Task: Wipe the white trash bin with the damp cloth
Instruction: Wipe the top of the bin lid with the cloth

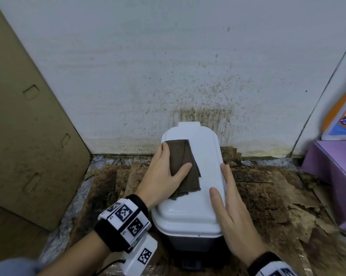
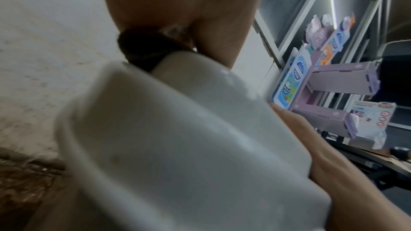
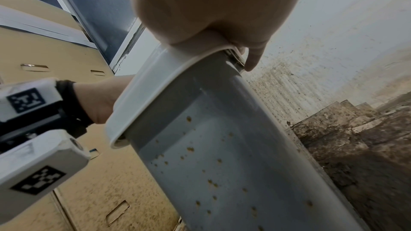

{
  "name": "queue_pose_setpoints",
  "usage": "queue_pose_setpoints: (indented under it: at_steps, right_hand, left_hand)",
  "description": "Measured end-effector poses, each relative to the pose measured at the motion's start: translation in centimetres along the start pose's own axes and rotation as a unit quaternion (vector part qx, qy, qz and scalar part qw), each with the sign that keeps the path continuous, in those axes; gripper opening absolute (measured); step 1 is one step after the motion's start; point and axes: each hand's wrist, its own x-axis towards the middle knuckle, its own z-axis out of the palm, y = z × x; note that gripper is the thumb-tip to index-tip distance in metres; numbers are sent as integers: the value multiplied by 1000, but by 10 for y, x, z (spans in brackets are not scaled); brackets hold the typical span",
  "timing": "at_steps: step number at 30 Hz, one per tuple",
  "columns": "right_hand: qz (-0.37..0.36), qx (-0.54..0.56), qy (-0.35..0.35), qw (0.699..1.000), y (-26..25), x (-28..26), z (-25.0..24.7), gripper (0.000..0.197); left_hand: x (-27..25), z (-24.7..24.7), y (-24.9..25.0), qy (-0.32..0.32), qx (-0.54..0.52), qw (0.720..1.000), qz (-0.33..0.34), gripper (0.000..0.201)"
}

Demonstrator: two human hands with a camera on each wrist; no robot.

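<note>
Atop the white trash bin (image 1: 208,160), our left hand (image 1: 162,176) pinches the cloth (image 1: 180,154), fingers hidden beneath. Our right hand (image 1: 233,222) lies flat along its right rim.

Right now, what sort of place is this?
Probably a grimy back corner of a shop or storeroom: stained, speckled white wall, flat brown cardboard panel leaning at left, purple cardboard display stand with product packs at right.

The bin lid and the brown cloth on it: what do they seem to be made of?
Bin lid: probably moulded plastic, white and glossy; it shows soft highlights and rounded edges. Brown cloth: soft textile, matte; it folds in limp layers. The fibre cannot be told.
</note>
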Motion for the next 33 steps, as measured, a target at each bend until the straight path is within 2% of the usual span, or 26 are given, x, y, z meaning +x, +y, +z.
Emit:
queue_pose_setpoints:
  at_steps: [3,9,15,18,27,33]
  right_hand:
    - [1,0,1,1000,0,1,0,80]
    - [2,-1,0,1000,0,0,1,74]
    - [1,1,1,1000,1,0,1,73]
    - [3,-1,1,1000,0,-1,1,74]
    - [5,-12,3,1000,0,-1,2,75]
    - [-3,-14,14,1000,1,0,3,77]
  left_hand:
    - [4,-4,0,1,-3,1000,11,83]
    - [-1,-4,0,27,-18,999,1,97]
    - [-16,-2,5,34,-40,999,3,82]
    - [-31,-2,6,41,-20,999,4,89]
    - [-77,0,5,25,-7,1000,-1,90]
    - [-76,2,7,5,6,1000,4,89]
